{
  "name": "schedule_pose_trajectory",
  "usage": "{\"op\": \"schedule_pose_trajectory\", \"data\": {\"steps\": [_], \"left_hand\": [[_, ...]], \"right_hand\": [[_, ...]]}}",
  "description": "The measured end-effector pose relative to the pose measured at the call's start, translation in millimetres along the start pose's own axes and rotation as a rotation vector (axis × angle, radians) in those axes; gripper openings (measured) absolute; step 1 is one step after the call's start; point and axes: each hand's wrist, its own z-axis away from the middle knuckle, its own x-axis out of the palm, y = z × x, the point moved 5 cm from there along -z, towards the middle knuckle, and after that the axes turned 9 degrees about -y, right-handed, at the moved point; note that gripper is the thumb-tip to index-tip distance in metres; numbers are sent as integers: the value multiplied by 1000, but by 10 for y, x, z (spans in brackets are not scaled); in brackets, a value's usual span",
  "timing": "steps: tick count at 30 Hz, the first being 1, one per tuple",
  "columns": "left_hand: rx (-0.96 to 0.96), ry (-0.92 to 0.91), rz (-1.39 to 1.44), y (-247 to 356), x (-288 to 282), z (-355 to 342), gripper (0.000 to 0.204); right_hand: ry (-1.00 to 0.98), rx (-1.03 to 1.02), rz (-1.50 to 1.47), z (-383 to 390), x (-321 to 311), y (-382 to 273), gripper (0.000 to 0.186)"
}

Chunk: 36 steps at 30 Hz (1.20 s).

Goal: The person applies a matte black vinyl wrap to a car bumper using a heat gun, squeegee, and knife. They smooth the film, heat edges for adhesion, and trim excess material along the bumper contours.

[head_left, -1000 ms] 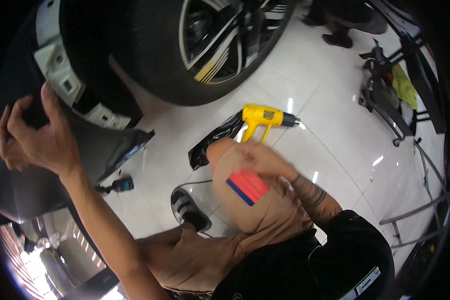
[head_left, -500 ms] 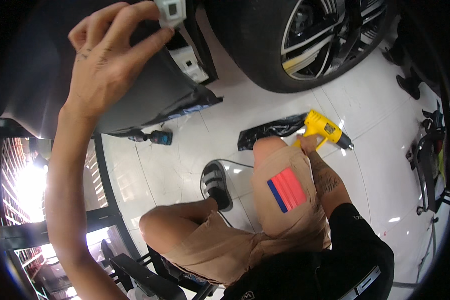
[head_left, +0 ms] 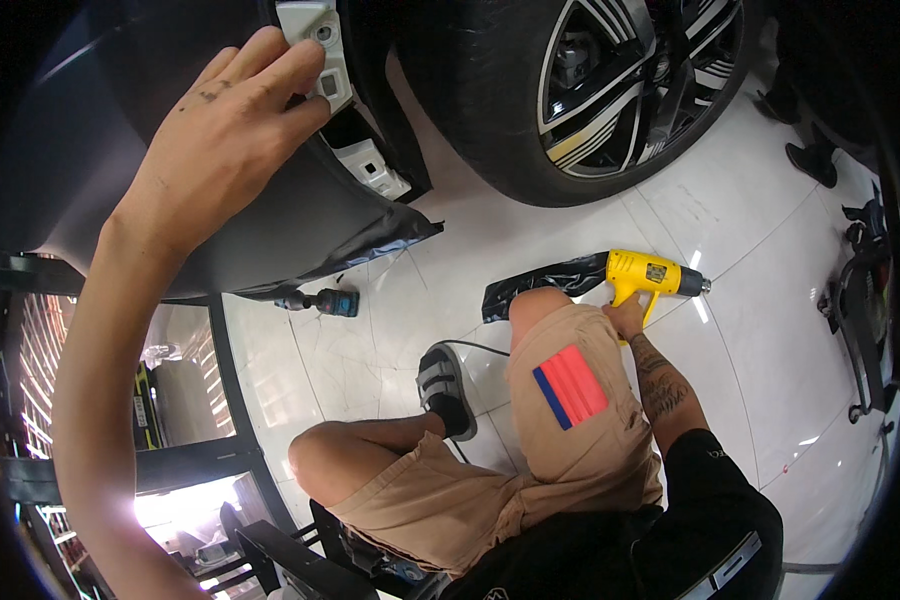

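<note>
At the upper left, my left hand (head_left: 235, 130) is at the edge of a dark grey car body panel (head_left: 260, 240), beside white metal parts (head_left: 370, 168). Its fingers are curled in toward the thumb; what they pinch is hidden. Loose dark film (head_left: 385, 238) hangs from the panel's lower edge. My right hand (head_left: 626, 316) grips the handle of a yellow heat gun (head_left: 640, 270) beside my right knee, its black nozzle pointing right. On my right thigh lies a red squeegee (head_left: 575, 385) with a blue edge.
A large car wheel (head_left: 470, 120) stands at the top centre. A cordless drill (head_left: 337, 302) and a black plastic strip (head_left: 545, 280) are on the tiled floor. Another person's shoes (head_left: 812, 164) show at the right, above a black wheeled stand (head_left: 855, 340). A cord (head_left: 480, 346) runs past my foot.
My left hand has shifted along the panel edge, with its fingers more curled. The heat gun has turned from slanting downward to nearly level. The whole view has shifted slightly.
</note>
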Motion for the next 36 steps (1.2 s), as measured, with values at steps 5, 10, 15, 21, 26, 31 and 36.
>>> {"op": "schedule_pose_trajectory", "data": {"steps": [5, 10, 15, 21, 26, 31, 36], "left_hand": [[-77, -51, -64, 133, -49, -119, 24], [-100, -92, -145, 146, -11, -181, 27], [-26, -85, -237, 154, 44, -141, 31], [29, -148, -346, 100, 83, -150, 34], [113, -116, -35, -60, -92, -67, 33], [78, -2, 98, -128, -157, -20, 25], [34, -21, 29, -58, -150, -72, 19]], "right_hand": [[-20, -17, -6, 14, 37, -19, 77], [11, 30, -27, 3, 11, 12, 77], [11, 21, 30, 72, -15, -35, 77], [9, 15, -15, 141, -67, -25, 76], [10, -3, -74, 124, -44, -39, 76], [-26, 18, -59, 82, -24, 21, 73], [36, -8, -127, 154, -16, 149, 67]]}}
